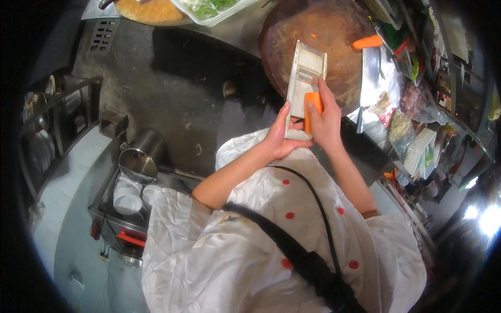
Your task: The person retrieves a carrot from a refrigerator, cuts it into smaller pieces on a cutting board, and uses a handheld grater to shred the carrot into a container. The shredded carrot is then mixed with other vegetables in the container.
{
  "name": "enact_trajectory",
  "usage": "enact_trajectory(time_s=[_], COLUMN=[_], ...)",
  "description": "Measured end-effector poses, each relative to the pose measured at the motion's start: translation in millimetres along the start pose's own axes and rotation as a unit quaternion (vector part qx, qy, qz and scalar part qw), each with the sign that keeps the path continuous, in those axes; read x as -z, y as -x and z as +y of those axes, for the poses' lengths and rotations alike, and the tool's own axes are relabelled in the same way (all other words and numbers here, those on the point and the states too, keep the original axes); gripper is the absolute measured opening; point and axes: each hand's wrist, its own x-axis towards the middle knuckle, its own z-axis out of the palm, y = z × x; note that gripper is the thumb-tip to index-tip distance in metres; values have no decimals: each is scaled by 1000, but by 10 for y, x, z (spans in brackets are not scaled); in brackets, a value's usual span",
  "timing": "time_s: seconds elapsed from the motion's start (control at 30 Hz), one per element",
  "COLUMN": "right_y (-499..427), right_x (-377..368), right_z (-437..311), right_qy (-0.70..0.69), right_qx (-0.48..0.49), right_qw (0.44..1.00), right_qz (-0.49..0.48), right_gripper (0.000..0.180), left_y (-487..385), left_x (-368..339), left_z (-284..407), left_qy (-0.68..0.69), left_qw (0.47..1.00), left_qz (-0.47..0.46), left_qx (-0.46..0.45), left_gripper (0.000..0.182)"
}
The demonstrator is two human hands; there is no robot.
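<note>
My left hand grips the lower end of a white mandoline grater, which slants up over the edge of a round wooden chopping block. A peeled piece of carrot lies against the grater's lower face, and my right hand holds it there from the right. The grater's bladed rows are above the carrot. Another piece of carrot rests at the block's right edge, and a small orange scrap is on the block.
A plastic tub of shredded greens and a round board sit at the top. Bagged food and a white container crowd the right-hand counter. At the left stand a metal pot and stacked white bowls.
</note>
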Motion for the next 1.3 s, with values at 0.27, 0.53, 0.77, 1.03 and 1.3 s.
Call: enact_trajectory(time_s=[0.27,0.53,0.77,1.03,1.3], right_y=[-997,-1197,60,-1462,-22], right_x=[-235,-201,-13,-300,-77], right_z=[427,547,34,674,124], right_qy=[72,38,-9,64,15], right_qx=[72,41,-28,50,5], right_qw=[991,996,1000,989,1000], right_qz=[84,70,6,123,26], right_gripper=[56,59,61,55,59], left_y=[-6,-26,63,-13,-40], left_x=[-47,37,-74,-12,26], left_z=[-29,-21,-34,-51,-59], left_qy=[-29,17,-16,-24,-12], left_qw=[999,1000,999,1000,999], left_qz=[27,2,-9,-3,-37], left_qx=[-18,22,-43,14,-19], left_gripper=[81,78,75,83,75])
